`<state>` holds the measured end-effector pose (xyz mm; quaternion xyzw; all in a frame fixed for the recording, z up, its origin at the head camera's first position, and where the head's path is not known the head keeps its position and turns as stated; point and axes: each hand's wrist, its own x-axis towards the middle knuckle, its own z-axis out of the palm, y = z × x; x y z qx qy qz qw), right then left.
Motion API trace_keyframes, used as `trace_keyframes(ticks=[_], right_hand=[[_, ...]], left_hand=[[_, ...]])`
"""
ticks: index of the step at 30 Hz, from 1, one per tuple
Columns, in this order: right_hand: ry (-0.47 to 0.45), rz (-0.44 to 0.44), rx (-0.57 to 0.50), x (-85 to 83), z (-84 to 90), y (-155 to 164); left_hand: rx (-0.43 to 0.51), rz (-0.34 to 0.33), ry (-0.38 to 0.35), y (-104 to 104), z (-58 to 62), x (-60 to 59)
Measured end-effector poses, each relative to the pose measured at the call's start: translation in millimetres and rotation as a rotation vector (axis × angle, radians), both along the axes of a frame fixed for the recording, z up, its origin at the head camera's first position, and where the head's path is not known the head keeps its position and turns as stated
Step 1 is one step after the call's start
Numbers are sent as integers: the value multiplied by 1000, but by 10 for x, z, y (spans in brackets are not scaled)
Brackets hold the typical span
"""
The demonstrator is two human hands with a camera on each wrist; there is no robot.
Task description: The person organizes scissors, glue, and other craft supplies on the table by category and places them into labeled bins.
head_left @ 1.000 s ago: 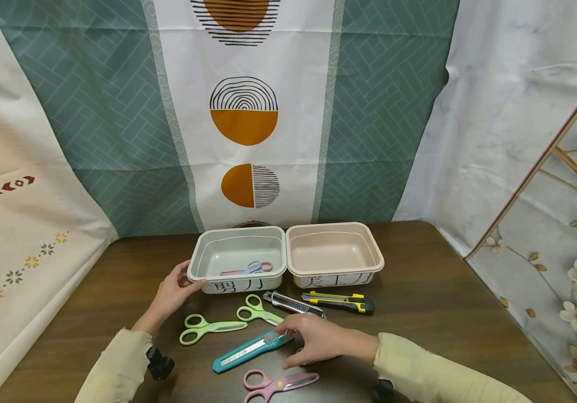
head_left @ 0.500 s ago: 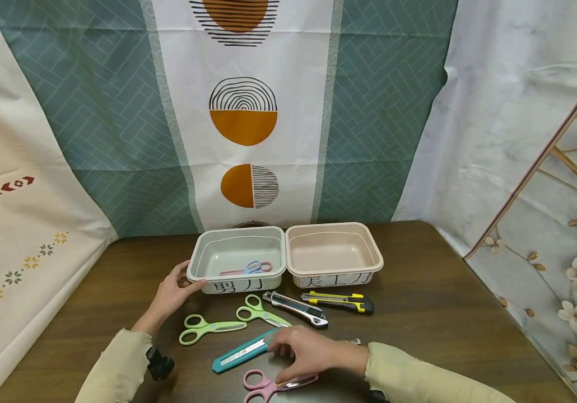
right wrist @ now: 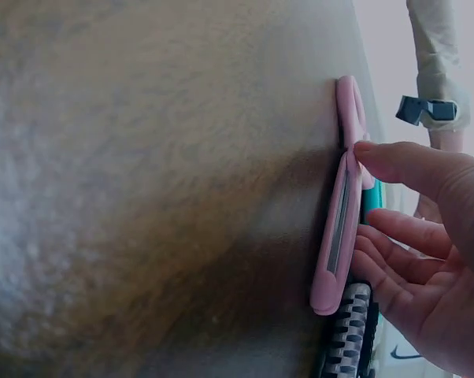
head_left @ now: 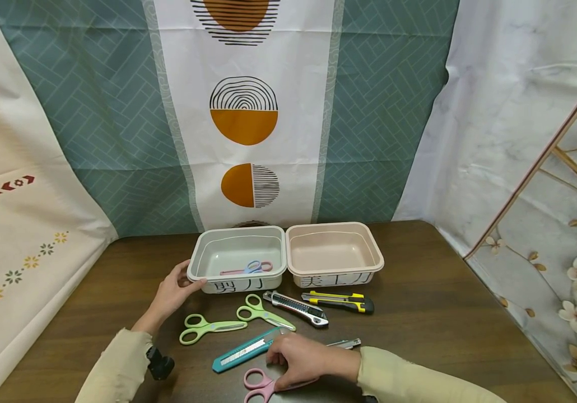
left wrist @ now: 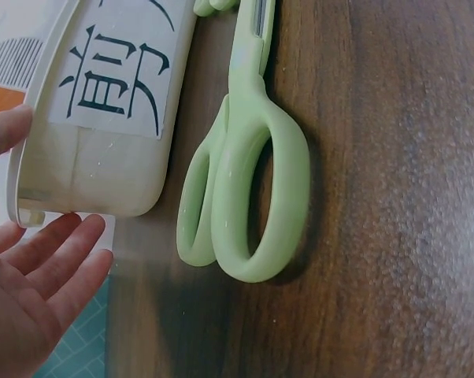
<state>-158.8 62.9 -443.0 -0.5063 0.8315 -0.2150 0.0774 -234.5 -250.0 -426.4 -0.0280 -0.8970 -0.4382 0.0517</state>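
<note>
Head view: the right hand sits on the pink scissors at the near edge of the worktop, fingers curling onto the blades, grip not closed yet. Just beyond its fingertips lies the teal utility knife. The left hand, fingers relaxed, rests against the grey bin, which already has blue-handled scissors inside.

Left wrist view: open palm beside the bin corner, green scissors just past it.

Right wrist view: thumb touches the pink scissors, other fingers underneath. Looks like the pickup step; next it needs a firm pinch, then a lift.
</note>
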Motion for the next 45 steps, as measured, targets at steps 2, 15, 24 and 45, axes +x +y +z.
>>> trace_keyframes(ticks=[2, 15, 24, 45], right_hand=[[-10, 10, -2, -5, -3, -8], [-116, 48, 51, -2, 8, -81], [-115, 36, 72, 22, 52, -113], [-144, 72, 138, 4, 125, -173]], left_hand=[[5, 1, 0, -2, -3, -6], [28, -7, -2, -8, -13, -20], [23, -5, -3, -4, -12, -14], [25, -3, 0, -9, 5, -18]])
